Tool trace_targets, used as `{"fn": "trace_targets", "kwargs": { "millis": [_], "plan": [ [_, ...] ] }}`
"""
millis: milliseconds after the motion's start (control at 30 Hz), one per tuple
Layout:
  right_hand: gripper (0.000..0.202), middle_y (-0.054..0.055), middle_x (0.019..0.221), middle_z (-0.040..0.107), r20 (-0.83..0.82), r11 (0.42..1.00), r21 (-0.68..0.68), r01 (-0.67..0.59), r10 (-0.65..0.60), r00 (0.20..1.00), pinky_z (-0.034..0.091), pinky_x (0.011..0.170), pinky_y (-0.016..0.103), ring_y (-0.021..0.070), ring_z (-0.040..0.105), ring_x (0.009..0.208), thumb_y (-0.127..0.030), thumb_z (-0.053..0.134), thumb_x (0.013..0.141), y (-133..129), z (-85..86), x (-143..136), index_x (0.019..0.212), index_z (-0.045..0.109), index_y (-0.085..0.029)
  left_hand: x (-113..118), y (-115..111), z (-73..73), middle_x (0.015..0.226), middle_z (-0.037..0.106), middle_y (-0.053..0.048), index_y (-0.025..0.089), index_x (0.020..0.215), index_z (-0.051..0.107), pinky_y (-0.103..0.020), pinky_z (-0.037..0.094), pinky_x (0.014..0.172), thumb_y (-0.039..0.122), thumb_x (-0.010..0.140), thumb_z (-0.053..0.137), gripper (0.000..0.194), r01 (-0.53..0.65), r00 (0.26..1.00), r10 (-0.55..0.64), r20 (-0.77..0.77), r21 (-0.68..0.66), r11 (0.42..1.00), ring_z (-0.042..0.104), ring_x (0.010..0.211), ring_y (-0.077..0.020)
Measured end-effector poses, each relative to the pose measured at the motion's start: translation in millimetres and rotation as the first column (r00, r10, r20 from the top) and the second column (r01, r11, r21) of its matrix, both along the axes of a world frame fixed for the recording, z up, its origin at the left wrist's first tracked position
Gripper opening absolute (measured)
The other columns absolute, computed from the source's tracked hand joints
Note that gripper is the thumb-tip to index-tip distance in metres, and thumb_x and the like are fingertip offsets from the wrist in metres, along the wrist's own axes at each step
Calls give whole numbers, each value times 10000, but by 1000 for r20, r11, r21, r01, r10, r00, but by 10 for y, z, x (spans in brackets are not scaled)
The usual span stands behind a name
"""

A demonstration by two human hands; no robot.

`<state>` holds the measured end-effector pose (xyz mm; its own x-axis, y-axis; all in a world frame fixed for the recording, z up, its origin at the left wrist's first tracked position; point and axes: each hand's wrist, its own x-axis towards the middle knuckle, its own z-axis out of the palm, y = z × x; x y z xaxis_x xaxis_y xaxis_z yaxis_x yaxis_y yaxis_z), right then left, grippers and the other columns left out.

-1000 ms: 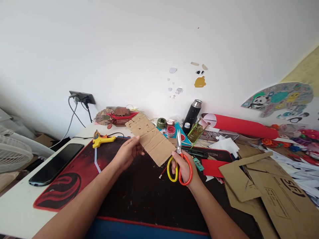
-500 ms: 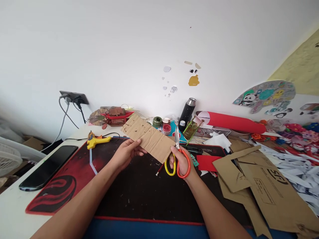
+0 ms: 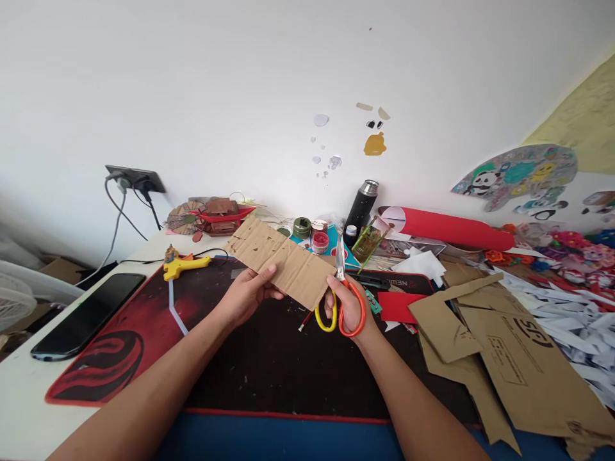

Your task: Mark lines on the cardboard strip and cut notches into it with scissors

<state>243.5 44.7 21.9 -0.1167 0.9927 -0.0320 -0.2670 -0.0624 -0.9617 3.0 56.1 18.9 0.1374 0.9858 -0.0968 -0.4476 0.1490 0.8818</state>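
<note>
A rectangular piece of brown cardboard [image 3: 283, 259], with dark torn patches toward its upper left end, is held tilted above the black and red mat [image 3: 288, 365]. My left hand [image 3: 252, 291] grips its lower edge, thumb on top and fingers beneath. In my right hand [image 3: 350, 304] are scissors [image 3: 353, 315] with one red and one yellow handle loop, their blades pointing up and nearly closed. The right fingertips are at the cardboard's right corner; whether they also pinch it is unclear.
Left are a yellow glue gun [image 3: 185, 264] and a phone [image 3: 89, 315]. Paint jars [image 3: 319, 242], a black flask [image 3: 362, 208] and a red roll [image 3: 451, 229] stand or lie behind. Cardboard sheets [image 3: 528, 365] and white paper strips [image 3: 571, 326] cover the right.
The view has shifted slightly, so the desk items appear a little higher. Both hands keep their holds, and the cardboard sits slightly further left in the picture.
</note>
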Motion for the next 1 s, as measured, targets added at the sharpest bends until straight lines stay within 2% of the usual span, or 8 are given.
{"fn": "trace_targets", "kwargs": {
  "millis": [133, 200, 333, 433, 533, 667, 833, 1000],
  "plan": [
    [591, -76, 513, 571, 6, 1000, -3, -20, 20, 1000, 423, 387, 215, 119, 555, 360, -723, 883, 799, -9, 6, 3, 790, 563, -226, 37, -40, 47, 898, 837, -153, 104, 1051, 815, -290, 688, 613, 416, 727, 1041, 504, 45, 999, -45, -19, -4, 999, 812, 729, -248],
    [600, -72, 512, 578, 12, 999, -8, -34, 35, 999, 426, 389, 214, 121, 562, 359, -733, 881, 807, -20, 9, 4, 795, 565, -223, 22, -34, 81, 893, 830, -159, 91, 1043, 805, -293, 679, 588, 391, 705, 1049, 513, 21, 999, -20, -34, 12, 1000, 807, 716, -254],
    [583, -67, 518, 595, 36, 994, -25, -105, 106, 994, 432, 398, 215, 131, 580, 370, -740, 853, 855, -64, 7, -2, 922, 653, -197, -76, 29, 130, 778, 777, -82, 119, 941, 736, -246, 627, 533, 394, 696, 1042, 479, -166, 985, 168, -27, 78, 983, 748, 612, -184],
    [657, -56, 527, 614, 76, 984, -16, -176, 176, 981, 458, 423, 226, 140, 597, 388, -798, 774, 902, -108, 4, -17, 1070, 715, -166, -166, 79, 151, 710, 728, -12, 164, 883, 665, -196, 586, 523, 425, 707, 1032, 483, -316, 948, 319, -9, 118, 941, 702, 566, -127],
    [747, -13, 533, 668, 139, 971, -22, -237, 238, 961, 492, 458, 245, 179, 666, 442, -851, 698, 931, -154, 6, -36, 1164, 732, -142, -211, 95, 180, 682, 713, 0, 173, 858, 646, -187, 569, 514, 486, 699, 1030, 520, -408, 910, 415, -8, 167, 898, 687, 558, -119],
    [875, 69, 587, 752, 206, 942, -44, -332, 334, 920, 473, 451, 245, 237, 754, 537, -921, 635, 918, -199, 4, -52, 1247, 729, -116, -196, 74, 234, 655, 705, -7, 170, 833, 659, -211, 575, 510, 578, 677, 1024, 570, -441, 890, 455, -16, 220, 870, 684, 553, -135],
    [985, 101, 645, 788, 189, 922, -62, -381, 386, 903, 502, 477, 258, 261, 793, 575, -987, 638, 849, -202, -16, -31, 1287, 712, -108, -201, 52, 275, 621, 669, 26, 195, 803, 617, -217, 567, 497, 619, 677, 1014, 594, -454, 882, 471, -10, 248, 856, 679, 522, -138],
    [1041, 170, 843, 855, 128, 890, -37, -454, 454, 882, 615, 608, 321, 321, 865, 779, -1017, 655, 797, -198, -19, -16, 1328, 692, -123, -245, 56, 274, 614, 663, 31, 203, 816, 596, -196, 541, 484, 617, 750, 975, 565, -478, 868, 496, -7, 258, 840, 672, 504, -127]
  ]
}}
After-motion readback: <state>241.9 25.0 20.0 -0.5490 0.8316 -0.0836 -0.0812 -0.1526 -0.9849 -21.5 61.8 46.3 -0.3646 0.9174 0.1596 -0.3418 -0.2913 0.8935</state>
